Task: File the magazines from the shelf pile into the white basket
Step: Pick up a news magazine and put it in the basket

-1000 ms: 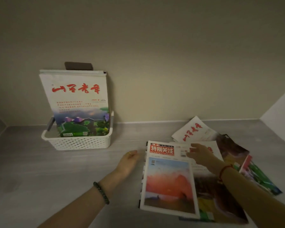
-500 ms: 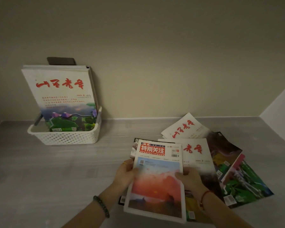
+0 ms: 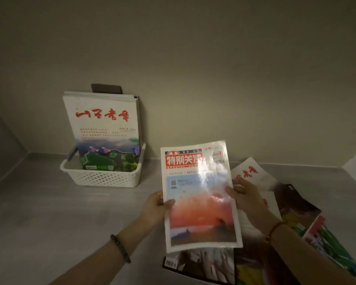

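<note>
I hold a magazine with a red title block and a sunset cover (image 3: pixel 200 204) lifted off the shelf, tilted towards me. My left hand (image 3: pixel 155 205) grips its left edge and my right hand (image 3: pixel 242 195) grips its right edge. Under and to the right lies the pile of magazines (image 3: pixel 292 204), fanned out flat on the shelf. At the back left stands the white basket (image 3: pixel 103 177), with several magazines (image 3: pixel 105 128) upright in it, leaning on the wall; the front one has red calligraphy and a green landscape.
The grey shelf surface (image 3: pixel 49 212) runs between the basket and my hands. A beige back wall closes the shelf behind, side walls close it at left and right. A dark object (image 3: pixel 106 88) sticks up behind the basket's magazines.
Both hands took hold of the sunset magazine and lifted it off the pile, up and towards the back. A dark-covered magazine shows beneath where it lay.
</note>
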